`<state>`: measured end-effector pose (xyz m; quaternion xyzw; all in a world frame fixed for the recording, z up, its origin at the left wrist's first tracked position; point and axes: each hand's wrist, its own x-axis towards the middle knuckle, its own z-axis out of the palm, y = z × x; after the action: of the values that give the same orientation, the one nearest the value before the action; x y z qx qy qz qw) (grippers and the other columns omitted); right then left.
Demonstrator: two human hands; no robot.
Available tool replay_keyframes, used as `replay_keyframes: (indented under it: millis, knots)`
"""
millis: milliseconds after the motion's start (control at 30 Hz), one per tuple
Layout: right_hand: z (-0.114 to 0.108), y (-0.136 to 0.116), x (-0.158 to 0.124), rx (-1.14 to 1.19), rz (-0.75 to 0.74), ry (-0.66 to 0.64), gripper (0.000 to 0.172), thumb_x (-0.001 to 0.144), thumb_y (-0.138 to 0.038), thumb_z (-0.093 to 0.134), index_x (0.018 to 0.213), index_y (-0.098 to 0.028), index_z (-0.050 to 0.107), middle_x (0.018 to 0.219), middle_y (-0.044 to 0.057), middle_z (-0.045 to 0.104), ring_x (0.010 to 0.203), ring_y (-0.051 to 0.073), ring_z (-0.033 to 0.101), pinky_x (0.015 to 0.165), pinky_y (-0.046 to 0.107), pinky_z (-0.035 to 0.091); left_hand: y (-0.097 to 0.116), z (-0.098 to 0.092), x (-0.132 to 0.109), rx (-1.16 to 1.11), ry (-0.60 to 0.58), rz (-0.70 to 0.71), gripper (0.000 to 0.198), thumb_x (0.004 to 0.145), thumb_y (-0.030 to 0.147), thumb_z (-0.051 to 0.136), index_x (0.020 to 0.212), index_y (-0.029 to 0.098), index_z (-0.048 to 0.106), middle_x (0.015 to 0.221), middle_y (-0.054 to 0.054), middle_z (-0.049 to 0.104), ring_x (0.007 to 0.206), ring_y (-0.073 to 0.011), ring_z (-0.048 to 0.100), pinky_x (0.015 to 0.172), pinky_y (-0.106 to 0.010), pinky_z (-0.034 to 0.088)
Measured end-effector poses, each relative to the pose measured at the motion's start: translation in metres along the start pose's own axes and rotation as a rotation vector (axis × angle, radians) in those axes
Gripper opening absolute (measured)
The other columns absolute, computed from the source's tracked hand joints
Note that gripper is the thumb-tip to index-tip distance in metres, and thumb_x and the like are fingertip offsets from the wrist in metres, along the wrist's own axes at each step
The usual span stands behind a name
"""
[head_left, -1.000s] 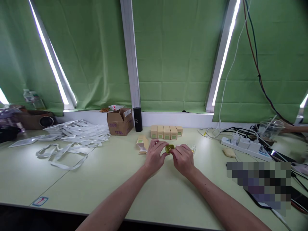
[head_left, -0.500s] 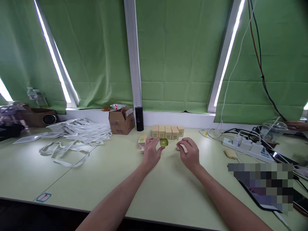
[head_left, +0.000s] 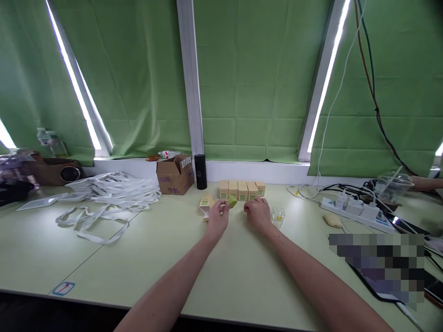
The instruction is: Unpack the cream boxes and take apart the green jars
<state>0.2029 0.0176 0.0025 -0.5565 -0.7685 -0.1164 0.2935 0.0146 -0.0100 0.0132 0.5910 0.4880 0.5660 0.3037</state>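
Note:
My left hand [head_left: 218, 217] pinches a small green square-shaped piece [head_left: 231, 201] between thumb and fingers, tilted above the table. Just behind that hand stands an open small kraft box [head_left: 205, 205] with a green label and its flap facing me. My right hand [head_left: 258, 213] is closed, knuckles up, in front of a row of several kraft boxes [head_left: 233, 189]. Whatever its fingertips hold, if anything, is hidden. A small clear glass cup [head_left: 278, 215] with something yellow at its bottom stands close beside the right wrist.
At the left lies a pile of white straps [head_left: 117, 186]. A cardboard carton [head_left: 175, 175] and a black cylinder [head_left: 200, 171] stand at the back. On the right are a power strip [head_left: 356, 213], cables, a plastic cup [head_left: 394, 186] and another person's arm [head_left: 427, 183].
The green piece has turned, so its hollow face no longer points at me. My right hand has moved left and turned knuckles up. The glass cup now shows beside it.

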Motion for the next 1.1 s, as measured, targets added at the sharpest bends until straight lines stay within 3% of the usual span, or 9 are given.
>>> replay_keyframes:
  millis: [67, 200, 400, 533, 667, 867, 1100]
  knots:
    - [0.006, -0.002, 0.001, -0.025, -0.014, -0.014, 0.021, 0.087, -0.007, 0.063, 0.081, -0.022, 0.077, 0.088, 0.008, 0.077, 0.101, 0.026, 0.057, 0.087, 0.038, 0.034, 0.002, 0.0, 0.001, -0.125, -0.03, -0.113, 0.039, 0.093, 0.058, 0.063, 0.096, 0.019, 0.062, 0.092, -0.011, 0.08, 0.056, -0.0125, 0.054, 0.051, -0.025, 0.039]
    - [0.012, -0.004, 0.0, -0.056, -0.031, -0.022, 0.021, 0.089, -0.01, 0.063, 0.08, -0.021, 0.078, 0.09, 0.01, 0.075, 0.103, 0.027, 0.055, 0.09, 0.039, 0.033, 0.005, -0.002, 0.0, -0.355, -0.058, -0.242, 0.043, 0.089, 0.06, 0.067, 0.09, 0.018, 0.059, 0.096, -0.017, 0.081, 0.07, -0.0153, 0.059, 0.051, -0.022, 0.041]
    - [0.006, -0.003, -0.015, -0.069, -0.05, 0.004, 0.019, 0.088, -0.009, 0.063, 0.091, -0.02, 0.078, 0.103, 0.011, 0.074, 0.109, 0.028, 0.053, 0.097, 0.041, 0.033, 0.009, -0.007, -0.003, -0.522, -0.08, -0.305, 0.038, 0.089, 0.053, 0.069, 0.094, 0.016, 0.062, 0.102, -0.021, 0.08, 0.067, -0.014, 0.058, 0.05, -0.023, 0.04]
    - [-0.01, -0.004, -0.035, -0.062, -0.187, -0.009, 0.021, 0.082, -0.002, 0.062, 0.089, -0.019, 0.074, 0.1, 0.011, 0.071, 0.104, 0.027, 0.054, 0.093, 0.039, 0.035, 0.005, -0.006, -0.001, -0.522, -0.075, -0.306, 0.037, 0.09, 0.052, 0.068, 0.094, 0.016, 0.061, 0.102, -0.021, 0.08, 0.068, -0.0146, 0.059, 0.052, -0.023, 0.041]
    - [-0.027, -0.009, -0.058, 0.033, -0.299, -0.136, 0.018, 0.086, -0.003, 0.06, 0.084, -0.018, 0.068, 0.089, 0.007, 0.068, 0.087, 0.021, 0.056, 0.083, 0.034, 0.037, -0.003, -0.004, 0.003, -0.289, -0.023, -0.201, 0.042, 0.093, 0.061, 0.058, 0.093, 0.018, 0.059, 0.097, -0.018, 0.08, 0.067, -0.016, 0.061, 0.053, -0.024, 0.042]
    - [-0.04, -0.012, -0.072, 0.118, -0.137, -0.263, 0.017, 0.093, -0.009, 0.057, 0.091, -0.02, 0.069, 0.092, 0.004, 0.071, 0.079, 0.017, 0.062, 0.071, 0.029, 0.036, -0.001, -0.003, 0.01, 0.253, 0.006, 0.061, 0.033, 0.099, 0.049, 0.052, 0.089, 0.021, 0.065, 0.081, -0.007, 0.078, 0.066, -0.0183, 0.064, 0.064, -0.028, 0.042]
    - [-0.039, -0.008, -0.07, 0.043, -0.096, -0.177, 0.017, 0.093, -0.014, 0.056, 0.092, -0.021, 0.072, 0.095, 0.006, 0.074, 0.085, 0.021, 0.064, 0.076, 0.033, 0.039, -0.001, 0.002, 0.027, 0.647, -0.14, 0.183, 0.025, 0.096, 0.024, 0.059, 0.073, 0.021, 0.07, 0.081, -0.008, 0.074, 0.082, -0.0237, 0.066, 0.079, -0.032, 0.042]
